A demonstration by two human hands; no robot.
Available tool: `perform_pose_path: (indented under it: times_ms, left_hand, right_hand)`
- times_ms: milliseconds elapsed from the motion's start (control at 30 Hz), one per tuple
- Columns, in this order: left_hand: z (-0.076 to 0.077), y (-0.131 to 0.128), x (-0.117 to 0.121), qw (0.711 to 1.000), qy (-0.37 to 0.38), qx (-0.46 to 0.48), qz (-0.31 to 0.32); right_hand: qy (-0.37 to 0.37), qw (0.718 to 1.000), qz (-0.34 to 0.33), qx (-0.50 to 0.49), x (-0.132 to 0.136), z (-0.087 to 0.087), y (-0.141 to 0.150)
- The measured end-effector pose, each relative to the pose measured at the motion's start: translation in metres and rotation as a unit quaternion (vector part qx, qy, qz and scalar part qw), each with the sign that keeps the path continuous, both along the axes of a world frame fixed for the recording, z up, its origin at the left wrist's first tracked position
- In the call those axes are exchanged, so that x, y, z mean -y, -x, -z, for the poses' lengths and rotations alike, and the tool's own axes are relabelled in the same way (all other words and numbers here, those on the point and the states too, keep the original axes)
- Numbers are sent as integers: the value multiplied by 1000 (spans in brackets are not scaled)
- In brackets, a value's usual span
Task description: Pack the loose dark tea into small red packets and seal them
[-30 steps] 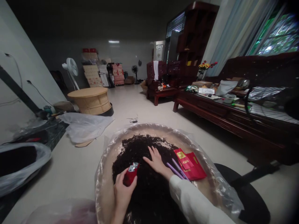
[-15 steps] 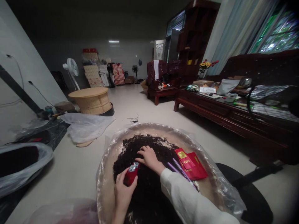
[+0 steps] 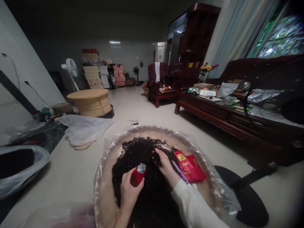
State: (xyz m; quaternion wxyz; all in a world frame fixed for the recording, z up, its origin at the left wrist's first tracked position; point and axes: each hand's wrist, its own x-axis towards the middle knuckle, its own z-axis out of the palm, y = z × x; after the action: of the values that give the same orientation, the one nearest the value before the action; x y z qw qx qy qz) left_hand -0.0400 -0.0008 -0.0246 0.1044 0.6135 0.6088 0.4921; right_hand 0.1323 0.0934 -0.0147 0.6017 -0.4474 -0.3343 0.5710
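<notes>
A wide round tray (image 3: pixel 104 177) lined with clear plastic lies in front of me, heaped with dark loose tea leaves (image 3: pixel 140 155). My left hand (image 3: pixel 129 193) grips a small red foil pouch (image 3: pixel 138 175) with its silver mouth open upward. My right hand (image 3: pixel 165 166) is cupped with curled fingers on the leaf pile, just right of the pouch; whether leaves are in it is hidden. A stack of flat red pouches (image 3: pixel 190 164) rests on the tray's right side, beside thin purple sticks (image 3: pixel 178 171).
A plastic-lined sack (image 3: pixel 19 164) of dark material sits at far left. A round wooden tub (image 3: pixel 91 101) and loose plastic sheet (image 3: pixel 85 126) lie on the floor behind. A long dark wooden table (image 3: pixel 228 117) runs along the right. A black stool base (image 3: pixel 242 196) is near the tray.
My right hand drew back from the far part of the pile toward the pouch, its flat fingers curling into a cup. The left hand lifted and tilted the pouch slightly.
</notes>
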Motion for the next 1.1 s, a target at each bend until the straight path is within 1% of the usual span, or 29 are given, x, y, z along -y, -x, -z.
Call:
perform_pose_path:
  times_ms: [100, 200, 267, 333, 433, 600, 700, 800, 900, 1000, 1100]
  left_hand:
    - [-3, -10, -3, 1000, 1, -4, 24]
    - [-4, -19, -6, 999, 2, -11, 46]
    - [-4, -24, -7, 998, 0, -17, 55]
    - [-4, -27, -8, 998, -4, -23, 58]
    - [-2, -32, -9, 998, -10, -31, 57]
    - [0, -37, -9, 998, -8, -39, 48]
    - [1, -39, -10, 998, -7, -35, 45]
    - [3, -39, -11, 999, -11, -32, 40]
    - [7, -39, -11, 999, -13, -32, 26]
    - [11, -38, -11, 1000, -6, -27, 9]
    - [13, -38, -11, 1000, 1, -11, -2]
  right_hand:
    - [45, 994, -28, -98, 9, -5, -8]
    - [71, 974, -64, -207, 19, -17, -13]
    - [71, 967, -82, -229, 23, -25, -14]
    - [49, 976, -86, -193, 27, -33, -14]
    - [17, 986, -72, -152, 31, -43, -12]
    - [-17, 985, -35, -165, 40, -57, -2]
    - [-44, 989, -24, -137, 45, -59, 4]
    - [-65, 995, -40, -59, 49, -58, 7]
    - [-92, 993, -71, 7, 52, -54, 10]
    - [-121, 984, -117, 66, 55, -51, 10]
    - [-148, 963, -157, 163, 57, -50, 9]
